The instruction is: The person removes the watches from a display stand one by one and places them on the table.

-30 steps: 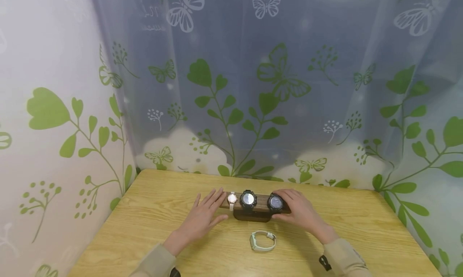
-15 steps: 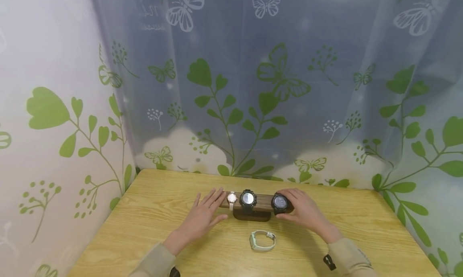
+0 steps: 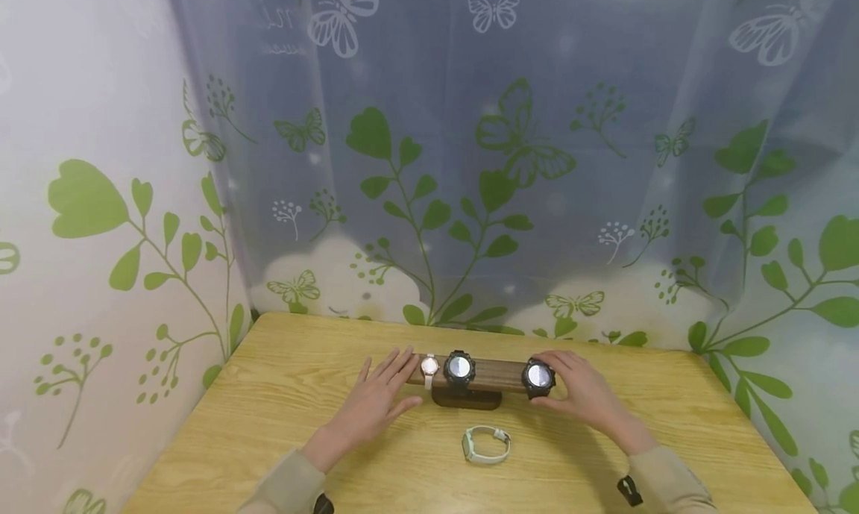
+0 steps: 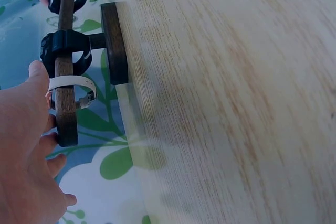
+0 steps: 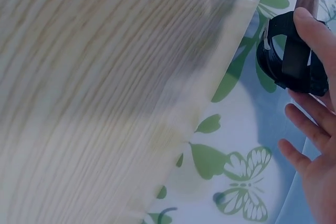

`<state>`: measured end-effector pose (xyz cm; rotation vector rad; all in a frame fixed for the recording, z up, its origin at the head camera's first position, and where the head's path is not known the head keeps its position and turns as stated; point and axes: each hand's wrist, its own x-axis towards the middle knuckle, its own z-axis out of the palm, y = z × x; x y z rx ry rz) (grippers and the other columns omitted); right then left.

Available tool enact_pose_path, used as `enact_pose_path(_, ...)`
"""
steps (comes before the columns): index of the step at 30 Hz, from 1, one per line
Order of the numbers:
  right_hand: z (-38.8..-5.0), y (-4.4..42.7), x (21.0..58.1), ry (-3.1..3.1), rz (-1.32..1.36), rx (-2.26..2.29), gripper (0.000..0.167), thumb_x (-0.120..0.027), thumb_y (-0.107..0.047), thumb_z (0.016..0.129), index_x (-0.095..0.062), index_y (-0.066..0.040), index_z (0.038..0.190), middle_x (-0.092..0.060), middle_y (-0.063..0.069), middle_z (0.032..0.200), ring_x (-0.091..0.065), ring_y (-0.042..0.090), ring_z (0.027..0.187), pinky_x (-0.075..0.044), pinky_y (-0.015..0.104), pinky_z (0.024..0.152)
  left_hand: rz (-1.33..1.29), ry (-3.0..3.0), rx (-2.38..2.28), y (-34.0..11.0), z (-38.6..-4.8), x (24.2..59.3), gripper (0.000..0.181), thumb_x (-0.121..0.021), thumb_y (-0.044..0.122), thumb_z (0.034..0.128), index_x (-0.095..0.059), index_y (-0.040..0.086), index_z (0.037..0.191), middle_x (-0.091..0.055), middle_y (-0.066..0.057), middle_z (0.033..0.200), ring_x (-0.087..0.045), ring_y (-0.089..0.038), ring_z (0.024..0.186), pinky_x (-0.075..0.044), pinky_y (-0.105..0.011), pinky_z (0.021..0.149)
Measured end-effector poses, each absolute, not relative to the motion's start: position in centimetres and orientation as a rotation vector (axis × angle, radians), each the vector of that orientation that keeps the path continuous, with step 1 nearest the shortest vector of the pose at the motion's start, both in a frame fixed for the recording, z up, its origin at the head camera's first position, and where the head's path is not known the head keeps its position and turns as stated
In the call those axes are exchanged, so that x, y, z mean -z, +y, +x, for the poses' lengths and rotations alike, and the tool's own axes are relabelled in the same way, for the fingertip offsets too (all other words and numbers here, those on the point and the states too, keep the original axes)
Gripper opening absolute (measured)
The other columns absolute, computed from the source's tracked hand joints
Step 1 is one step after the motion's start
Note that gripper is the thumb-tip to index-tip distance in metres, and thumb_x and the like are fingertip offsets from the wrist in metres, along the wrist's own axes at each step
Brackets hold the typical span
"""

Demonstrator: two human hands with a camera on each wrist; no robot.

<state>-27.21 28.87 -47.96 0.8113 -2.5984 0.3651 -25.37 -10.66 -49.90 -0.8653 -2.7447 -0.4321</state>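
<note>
My right hand [image 3: 580,395] holds a black wristwatch [image 3: 538,377] between thumb and fingers at the right end of a dark wooden watch stand [image 3: 499,376]. Its strap loop [image 5: 283,24] is fastened around the bar in the right wrist view. At the bar's left end my left hand [image 3: 369,402] touches it with fairly straight, spread fingers, some behind the bar in the left wrist view. Next to those fingers a small white-strapped watch [image 3: 429,365] hangs on the bar. A second black watch [image 3: 459,367] sits right of it, above the stand's base [image 3: 466,400].
A pale mint watch [image 3: 468,447] with its strap closed in a loop lies on the wooden table [image 3: 376,484], in front of the stand. Behind the table's far edge hangs a curtain [image 3: 590,201] printed with leaves and butterflies.
My right hand has moved right along the bar with the black watch, widening the gap to the middle watch. The left hand and the other watches stay put.
</note>
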Motion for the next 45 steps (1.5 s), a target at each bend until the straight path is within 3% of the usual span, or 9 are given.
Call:
enact_pose_path(13, -25.4, 31.8, 47.6, -2.537, 0.782, -0.377, 0.076, -0.096, -0.031, 0.066, -0.064, -0.005, 0.129, -0.066, 0.013, 0.121, -0.064, 0.036, 0.11, -0.054, 0.059, 0.09, -0.863, -2.748, 0.445, -10.6, -25.4, 49.9, 0.072, -0.05, 0.048, 0.1037, -0.029, 0.01, 0.16, -0.022, -0.009, 0.166, -0.024, -0.034, 0.152, -0.016, -0.069, 0.118)
enact_pose_path(30, -22.5, 32.4, 48.7, -2.58, 0.825, -0.299, 0.076, -0.096, -0.039, 0.063, -0.067, -0.01, 0.126, -0.067, 0.005, 0.117, -0.066, 0.03, 0.104, -0.057, 0.054, 0.081, -0.869, -2.745, 0.45, -10.6, -25.2, 49.8, 0.071, -0.051, 0.047, 0.104, -0.03, 0.009, 0.16, -0.023, -0.01, 0.166, -0.024, -0.035, 0.152, -0.016, -0.069, 0.118)
enact_pose_path(45, -21.2, 30.9, 49.8, -2.698, 0.908, -0.301, 0.075, -0.089, -0.051, 0.071, -0.065, -0.011, 0.129, -0.064, 0.002, 0.119, -0.063, 0.026, 0.107, -0.056, 0.054, 0.084, -0.863, -2.743, 0.455, -10.6, -25.3, 49.9, 0.072, -0.051, 0.048, 0.1033, -0.029, 0.01, 0.16, -0.024, -0.01, 0.166, -0.023, -0.033, 0.153, -0.015, -0.069, 0.118)
